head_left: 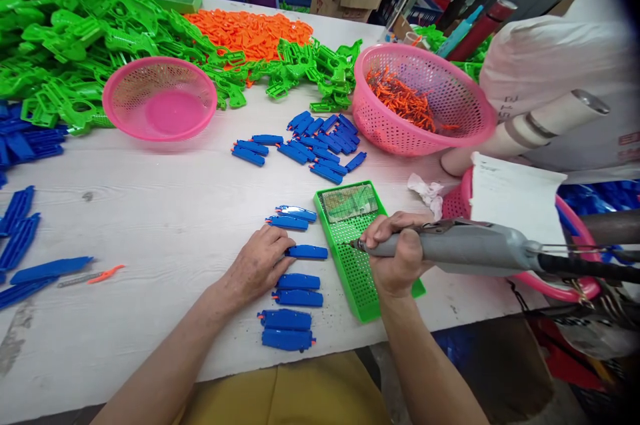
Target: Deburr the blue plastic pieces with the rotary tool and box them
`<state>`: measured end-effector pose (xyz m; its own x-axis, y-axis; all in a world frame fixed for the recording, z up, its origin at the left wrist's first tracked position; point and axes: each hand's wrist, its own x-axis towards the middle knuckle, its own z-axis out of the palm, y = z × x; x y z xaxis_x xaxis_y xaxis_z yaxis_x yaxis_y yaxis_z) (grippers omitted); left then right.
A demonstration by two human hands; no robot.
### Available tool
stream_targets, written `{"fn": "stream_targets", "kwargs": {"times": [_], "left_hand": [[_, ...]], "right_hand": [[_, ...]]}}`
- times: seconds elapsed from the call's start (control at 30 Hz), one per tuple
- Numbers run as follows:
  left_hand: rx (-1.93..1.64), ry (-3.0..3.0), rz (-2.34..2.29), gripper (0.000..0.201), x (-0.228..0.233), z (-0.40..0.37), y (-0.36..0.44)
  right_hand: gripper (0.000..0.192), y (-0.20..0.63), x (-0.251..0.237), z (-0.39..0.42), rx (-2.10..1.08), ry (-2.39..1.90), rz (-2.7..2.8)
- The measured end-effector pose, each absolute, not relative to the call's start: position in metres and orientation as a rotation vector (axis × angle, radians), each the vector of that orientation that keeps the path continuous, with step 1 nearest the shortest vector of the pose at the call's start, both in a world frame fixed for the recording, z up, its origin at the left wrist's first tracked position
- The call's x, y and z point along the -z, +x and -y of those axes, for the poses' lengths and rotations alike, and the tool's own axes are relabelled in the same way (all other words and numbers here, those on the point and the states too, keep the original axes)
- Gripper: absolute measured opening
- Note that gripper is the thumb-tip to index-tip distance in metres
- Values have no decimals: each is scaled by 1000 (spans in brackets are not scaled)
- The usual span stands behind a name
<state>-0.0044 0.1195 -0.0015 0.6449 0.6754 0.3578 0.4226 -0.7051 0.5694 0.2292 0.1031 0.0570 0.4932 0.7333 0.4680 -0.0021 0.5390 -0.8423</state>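
My right hand (pixel 395 255) grips a grey electric screwdriver (pixel 465 250) whose tip points left over a green perforated tray (pixel 357 278). My left hand (pixel 260 261) lies flat on the white table (pixel 150 211), fingertips touching a blue plastic piece (pixel 307 252). More blue pieces sit in a column by that hand, two above (pixel 293 218) and several below (pixel 293 308). A loose heap of blue pieces (pixel 320 141) lies farther back.
An empty pink basket (pixel 160 98) stands at back left beside a big pile of green plastic parts (pixel 65 45). Orange parts (pixel 250 31) lie behind. A pink basket with orange bits (pixel 420 101) is at back right. More blue pieces (pixel 20 225) lie at the left edge.
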Motion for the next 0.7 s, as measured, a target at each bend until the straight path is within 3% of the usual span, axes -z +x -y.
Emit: {"fn": "stream_targets", "kwargs": {"times": [0.7], "left_hand": [[-715,2400,-896,14,-2,-118,-5]], "right_hand": [[11,225,-55,-102,-557,-894,958]]}}
